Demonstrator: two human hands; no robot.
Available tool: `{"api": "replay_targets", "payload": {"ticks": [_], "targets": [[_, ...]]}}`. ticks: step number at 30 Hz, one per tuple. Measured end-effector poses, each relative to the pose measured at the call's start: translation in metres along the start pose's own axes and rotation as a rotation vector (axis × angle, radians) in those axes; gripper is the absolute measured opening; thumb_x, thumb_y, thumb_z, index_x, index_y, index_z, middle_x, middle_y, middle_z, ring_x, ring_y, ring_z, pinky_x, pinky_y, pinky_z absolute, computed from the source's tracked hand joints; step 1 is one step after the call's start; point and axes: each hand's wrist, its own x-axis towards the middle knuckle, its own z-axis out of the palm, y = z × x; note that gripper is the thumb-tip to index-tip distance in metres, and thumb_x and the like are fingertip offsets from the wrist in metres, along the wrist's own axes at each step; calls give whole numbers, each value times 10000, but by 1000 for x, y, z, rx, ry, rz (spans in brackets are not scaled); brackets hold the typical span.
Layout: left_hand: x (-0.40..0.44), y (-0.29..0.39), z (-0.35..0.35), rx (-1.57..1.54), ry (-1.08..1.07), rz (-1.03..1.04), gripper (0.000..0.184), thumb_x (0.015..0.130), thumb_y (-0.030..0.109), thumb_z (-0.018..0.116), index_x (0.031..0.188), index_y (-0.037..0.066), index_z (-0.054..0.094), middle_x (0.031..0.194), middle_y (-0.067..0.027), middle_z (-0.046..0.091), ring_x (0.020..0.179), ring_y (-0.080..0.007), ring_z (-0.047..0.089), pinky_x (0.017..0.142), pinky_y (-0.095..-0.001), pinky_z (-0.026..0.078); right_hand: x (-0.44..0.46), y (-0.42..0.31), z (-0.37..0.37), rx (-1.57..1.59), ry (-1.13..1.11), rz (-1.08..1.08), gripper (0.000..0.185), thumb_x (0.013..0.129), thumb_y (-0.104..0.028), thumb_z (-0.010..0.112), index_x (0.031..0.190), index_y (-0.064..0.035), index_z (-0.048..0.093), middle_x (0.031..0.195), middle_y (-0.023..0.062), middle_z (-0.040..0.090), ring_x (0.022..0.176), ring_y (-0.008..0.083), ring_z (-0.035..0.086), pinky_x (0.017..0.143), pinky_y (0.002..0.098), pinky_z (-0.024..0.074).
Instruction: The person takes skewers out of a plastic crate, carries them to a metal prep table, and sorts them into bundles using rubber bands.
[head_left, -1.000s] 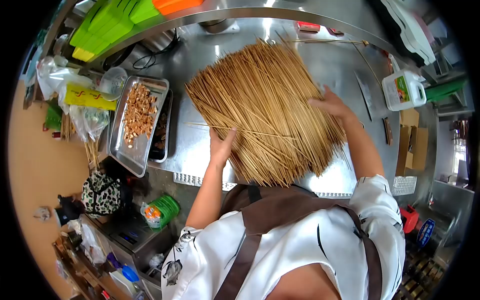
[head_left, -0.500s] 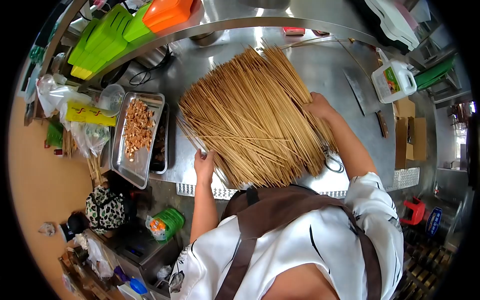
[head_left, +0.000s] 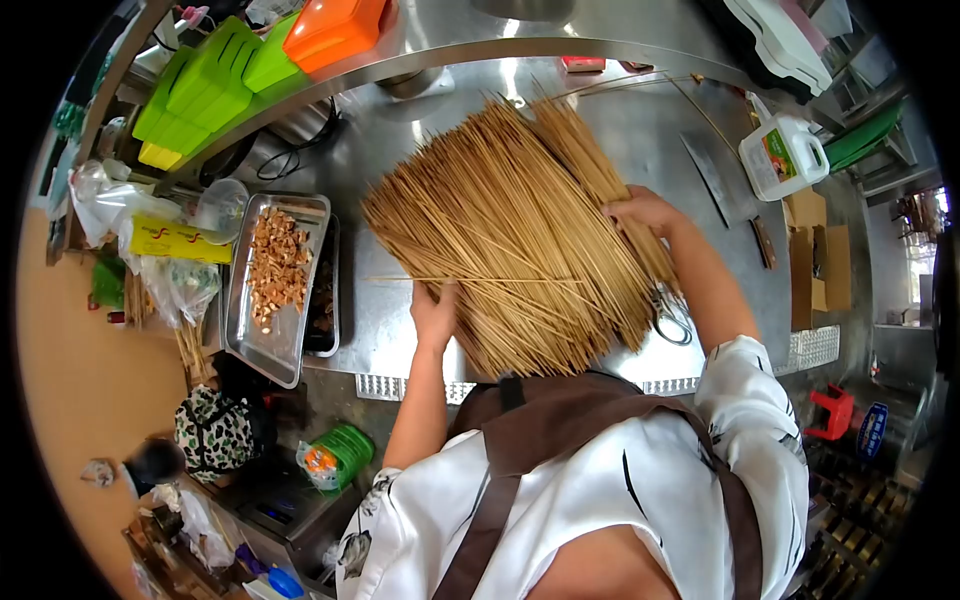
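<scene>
Two trays (head_left: pixel 275 355) stand left of the sticks (head_left: pixel 510 230) on the worktop (head_left: pixel 740 290); a knife (head_left: pixel 722 185) lies to the right, scissors (head_left: pixel 657 305) at their near right edge. Most sticks slant lengthwise from far left to near right. Left hand (head_left: pixel 434 318) and right hand (head_left: pixel 652 212) touch opposite sides; whether their fingers pinch, I cannot tell.
</scene>
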Motion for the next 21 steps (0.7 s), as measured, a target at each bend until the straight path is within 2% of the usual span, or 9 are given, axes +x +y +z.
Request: {"api": "replay_targets", "payload": {"ticks": [1,2,3,5,8,11,14,17,21], "targets": [[1,5,5,28,-15,69,546,824,222,572,1261,-41,377,1177,-204,522,1064,-273,520,904,-330,397,4,-1,9,-87,54,-42,593,664,-145,720,1144,73,448,879,134,611,819,216,588,736,334,473],[7,-1,7,38,-6,51,555,828,231,579,1262,-47,374,1170,-190,528,1067,-256,513,905,-321,393,3,3,22,-61,86,-152,619,631,-174,762,1118,81,479,920,155,616,880,252,585,796,352,456],[7,2,5,40,-8,54,555,828,231,579,1262,-47,374,1170,-190,528,1067,-256,513,905,-321,393,6,2,26,-58,89,-152,619,631,-174,762,1118,81,479,920,155,616,880,252,585,796,352,456],[3,7,-3,-171,-109,-17,544,863,250,550,1274,-50,359,1188,-162,514,1079,-230,494,913,-303,379,13,-1,30,-359,119,-129,606,603,-198,750,1086,82,515,944,186,618,890,277,594,806,336,453],[8,-10,-23,-196,-133,-118,569,840,243,574,1268,-68,365,1130,-162,546,1014,-218,531,873,-290,410,-7,-32,28,-522,177,-45,567,580,-212,716,1046,64,551,943,210,616,888,283,598,804,324,454],[3,-10,-34,-132,-137,-156,571,847,243,568,1266,-83,359,1135,-158,539,1017,-206,522,871,-281,408,-6,-29,23,-637,298,-104,556,570,-207,662,1047,52,540,922,223,616,869,294,606,782,333,460],[8,-31,-35,-163,-115,-160,561,850,231,567,1261,-89,360,1166,-166,519,1049,-208,507,880,-282,402,-18,-41,25,-573,285,-23,535,569,-153,645,1050,47,527,878,190,622,836,266,605,762,339,462],[11,-38,-32,-207,-81,-127,566,847,229,575,1265,-84,356,1175,-181,512,1065,-214,502,883,-284,401,-31,-42,17,-368,177,-104,509,579,-89,615,1059,47,512,834,152,610,748,222,587,693,321,464],[4,-5,-32,-134,-43,-166,578,838,227,578,1267,-85,348,1131,-174,530,1016,-210,518,859,-284,412,-50,-45,9,-243,117,-150,480,600,-83,652,1036,66,521,825,146,611,691,186,585,645,291,474]]}}
